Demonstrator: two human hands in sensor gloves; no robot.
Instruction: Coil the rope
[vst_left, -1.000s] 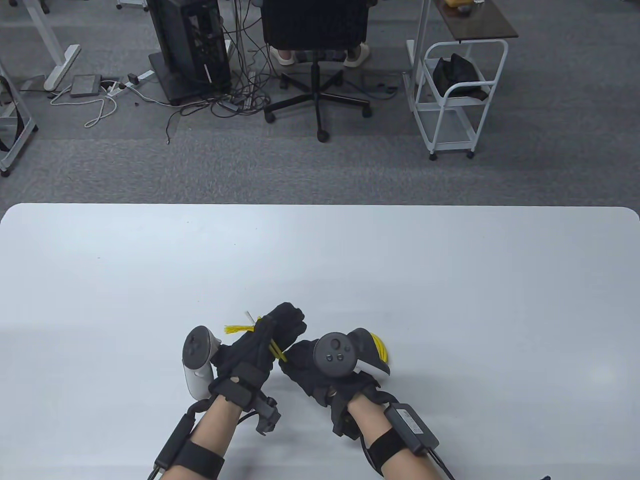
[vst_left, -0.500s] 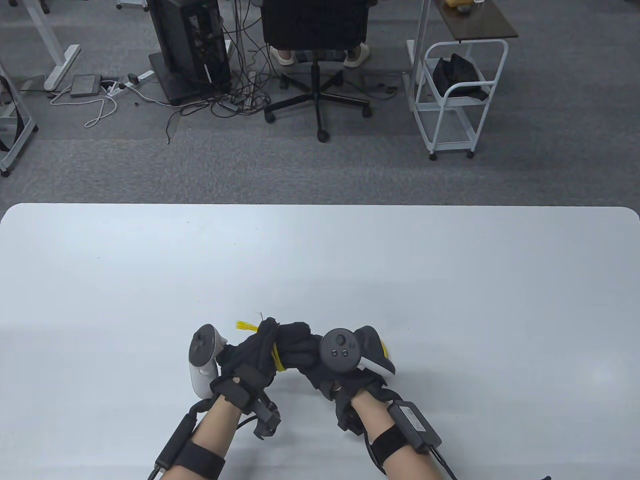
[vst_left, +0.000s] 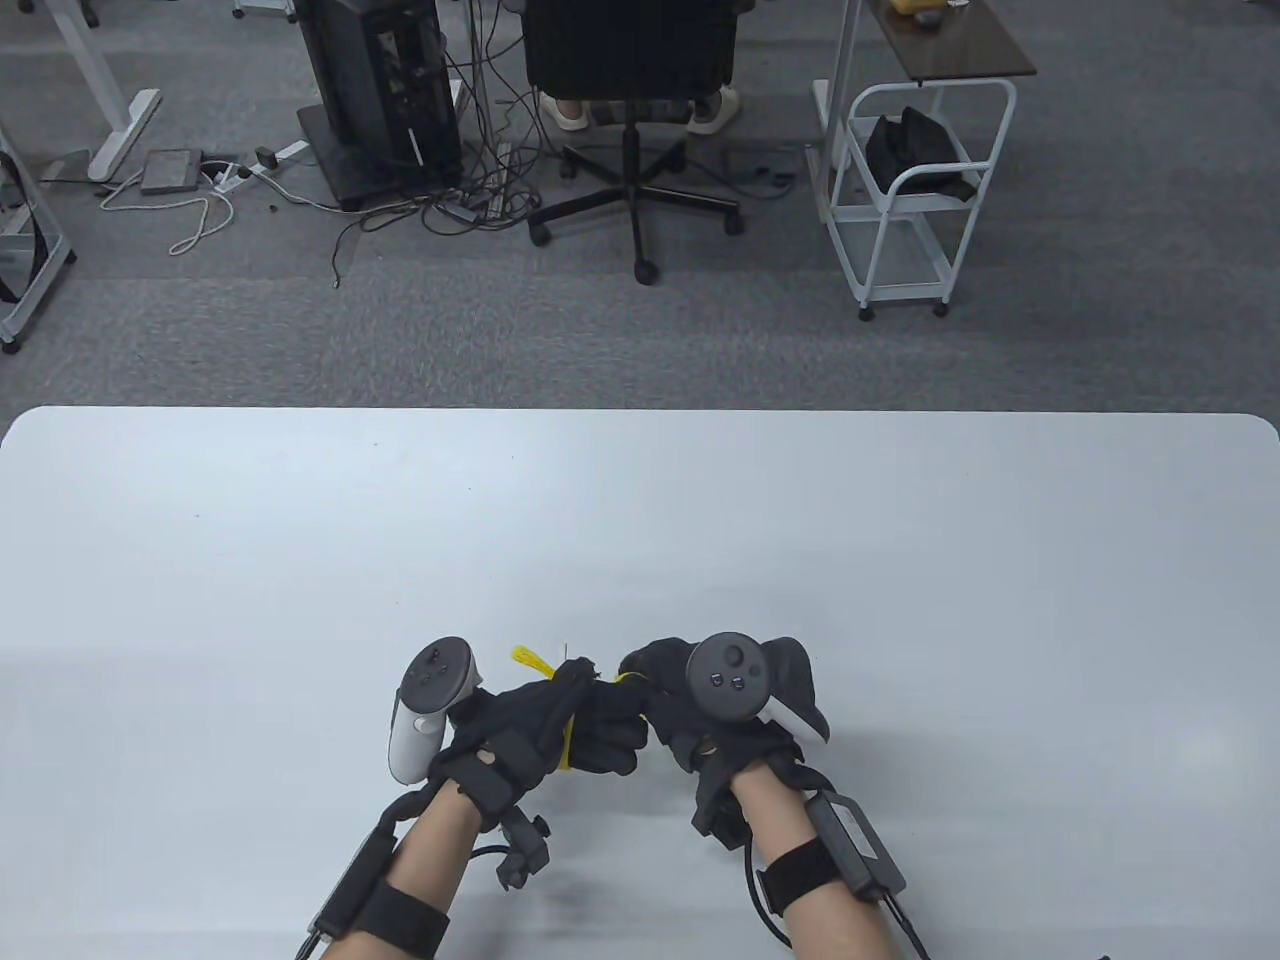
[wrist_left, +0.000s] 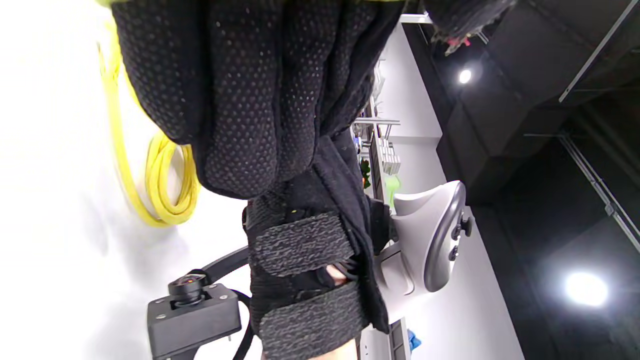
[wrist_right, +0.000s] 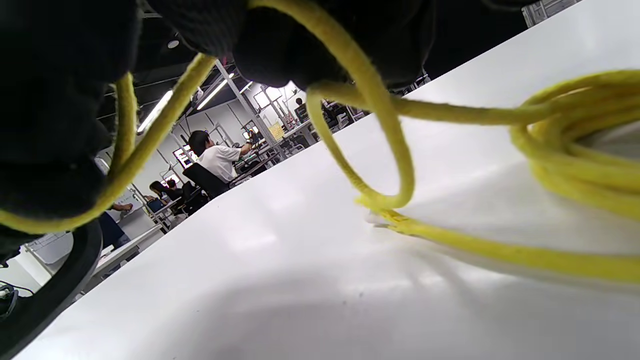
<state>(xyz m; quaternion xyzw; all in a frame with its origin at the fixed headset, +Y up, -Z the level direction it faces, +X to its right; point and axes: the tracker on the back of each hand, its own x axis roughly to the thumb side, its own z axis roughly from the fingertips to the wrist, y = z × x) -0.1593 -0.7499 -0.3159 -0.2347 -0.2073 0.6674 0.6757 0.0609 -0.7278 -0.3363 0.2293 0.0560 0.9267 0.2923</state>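
Left hand grips the yellow rope wound around it, frayed end up-left, while right hand pinches the strand just right (loops beneath).

Black dotted glove on left hand, bare forearms, black straps

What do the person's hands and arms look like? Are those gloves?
Yes. Both the left hand and right hand wear black dotted fabric gloves. A white tracker sits on the left, a dark grey one on the right. Bare forearms carry black straps, small boxes and thin black cables.
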